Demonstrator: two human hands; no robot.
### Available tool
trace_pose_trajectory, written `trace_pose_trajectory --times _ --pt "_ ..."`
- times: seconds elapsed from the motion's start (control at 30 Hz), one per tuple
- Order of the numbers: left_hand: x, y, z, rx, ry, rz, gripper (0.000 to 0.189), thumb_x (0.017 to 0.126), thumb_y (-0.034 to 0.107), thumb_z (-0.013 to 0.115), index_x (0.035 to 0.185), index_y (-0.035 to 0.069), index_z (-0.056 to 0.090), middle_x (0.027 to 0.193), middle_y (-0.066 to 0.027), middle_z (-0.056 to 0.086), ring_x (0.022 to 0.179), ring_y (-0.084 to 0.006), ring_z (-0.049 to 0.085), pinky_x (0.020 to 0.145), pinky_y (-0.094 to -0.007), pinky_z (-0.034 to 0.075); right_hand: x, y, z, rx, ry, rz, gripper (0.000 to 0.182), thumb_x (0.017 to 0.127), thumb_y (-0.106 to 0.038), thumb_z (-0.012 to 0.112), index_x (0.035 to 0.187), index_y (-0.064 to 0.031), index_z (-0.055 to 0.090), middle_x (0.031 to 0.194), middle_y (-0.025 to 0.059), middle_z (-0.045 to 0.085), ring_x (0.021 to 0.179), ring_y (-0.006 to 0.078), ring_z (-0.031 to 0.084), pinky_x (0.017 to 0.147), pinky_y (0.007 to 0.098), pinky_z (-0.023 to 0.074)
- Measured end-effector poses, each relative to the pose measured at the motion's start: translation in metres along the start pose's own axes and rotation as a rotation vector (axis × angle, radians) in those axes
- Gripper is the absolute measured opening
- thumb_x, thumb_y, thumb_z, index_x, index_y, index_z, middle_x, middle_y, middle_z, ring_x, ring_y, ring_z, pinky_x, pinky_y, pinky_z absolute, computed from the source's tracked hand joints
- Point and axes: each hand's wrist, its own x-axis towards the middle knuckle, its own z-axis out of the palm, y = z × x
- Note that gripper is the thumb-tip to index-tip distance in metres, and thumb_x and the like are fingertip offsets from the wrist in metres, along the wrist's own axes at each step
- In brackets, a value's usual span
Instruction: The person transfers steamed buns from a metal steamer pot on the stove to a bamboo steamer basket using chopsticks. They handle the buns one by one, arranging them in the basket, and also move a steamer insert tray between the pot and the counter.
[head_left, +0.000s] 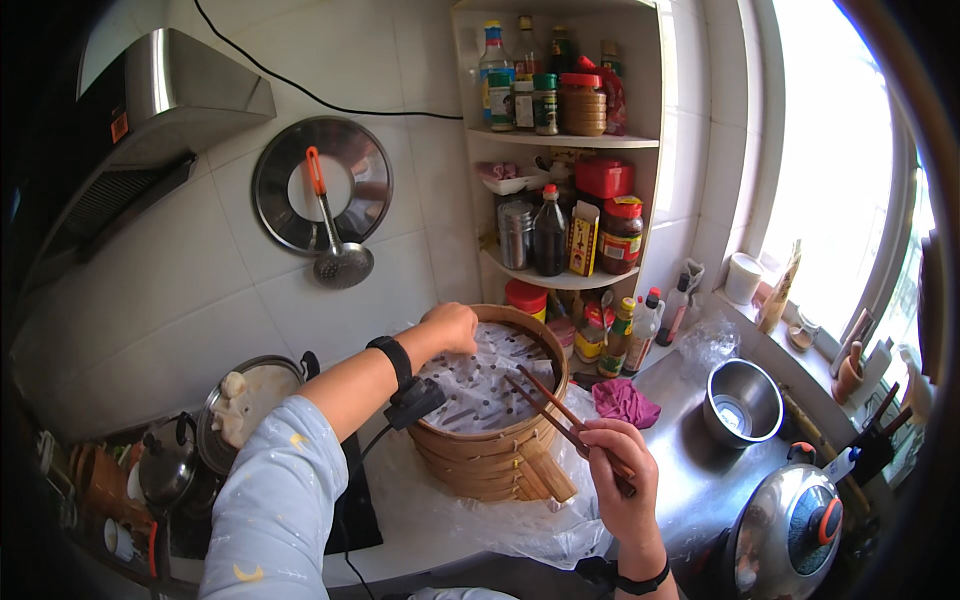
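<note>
A round bamboo steamer (480, 450), stacked in tiers, stands on clear plastic sheeting (555, 532) in front of me. Across its inside lies a wrinkled white sheet dotted with dark holes (480, 382), with dark slat gaps showing at the far right. My left hand (452, 328) is curled at the steamer's far left rim, over the edge of the sheet. Its fingertips are hidden, so whether it pinches the sheet is unclear. In my right hand (624, 472) is a pair of brown wooden chopsticks (551, 409), tips slightly apart above the sheet's right side.
Bottles and jars fill a corner shelf (570, 279) behind the steamer. To the right are a purple cloth (626, 401), a steel bowl (742, 405) and a domed lidded pan (787, 532). Dough (240, 412) sits in a pan at left, near a small pot (166, 469). A black cable (369, 450) hangs by my left arm.
</note>
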Motion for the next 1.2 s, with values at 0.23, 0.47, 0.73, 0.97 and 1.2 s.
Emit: trace_pose_trajectory --times 0.23,0.47,0.73,0.97,1.2 --pt "0.006 -0.014 0.011 0.088 0.054 -0.156 0.014 0.071 0.007 0.063 0.084 0.002 0.067 0.087 -0.0181 0.066 0.084 -0.0346 0.063 0.072 -0.0419 0.052 -0.003 0.005 -0.001 -0.005 -0.011 -0.009 0.015 0.085 0.01 0.048 0.093 0.0057 0.059 0.105 0.0113 0.055 0.095 0.0192 0.061 0.082 0.0277 0.0506" --pt "0.002 -0.008 -0.001 0.189 -0.072 -0.234 0.018 0.074 0.005 0.06 0.09 0.001 0.068 0.094 -0.0194 0.066 0.091 -0.0347 0.063 0.076 -0.0412 0.053 -0.004 0.003 0.0 0.006 -0.01 -0.001 0.014 0.085 0.009 0.048 0.094 0.0058 0.059 0.105 0.0115 0.055 0.095 0.0192 0.061 0.082 0.0279 0.0509" --pt "-0.011 0.003 -0.01 0.196 -0.021 -0.161 0.018 0.069 0.01 0.063 0.084 0.002 0.067 0.087 -0.0158 0.066 0.085 -0.0324 0.064 0.073 -0.0405 0.052 -0.002 0.002 -0.001 -0.005 -0.008 -0.01 0.015 0.084 0.01 0.048 0.093 0.006 0.059 0.104 0.012 0.055 0.094 0.0204 0.061 0.082 0.0286 0.0515" --pt "-0.015 -0.004 -0.03 -0.416 -0.06 -0.038 0.018 0.061 0.016 0.067 0.066 0.003 0.058 0.071 -0.012 0.064 0.066 -0.0249 0.062 0.059 -0.0345 0.049 -0.01 -0.007 -0.008 0.151 0.085 -0.003 0.018 0.083 0.011 0.047 0.094 0.006 0.059 0.105 0.0146 0.055 0.094 0.0217 0.061 0.081 0.0271 0.0489" --pt "-0.018 -0.005 -0.015 -0.705 0.169 0.028 0.022 0.075 0.008 0.07 0.087 0.003 0.053 0.076 -0.003 0.057 0.068 -0.0108 0.055 0.06 -0.0251 0.045 -0.01 -0.005 -0.009 0.192 0.07 0.012 0.018 0.084 0.01 0.045 0.094 0.0064 0.059 0.105 0.0148 0.055 0.094 0.0225 0.062 0.081 0.0277 0.0492"
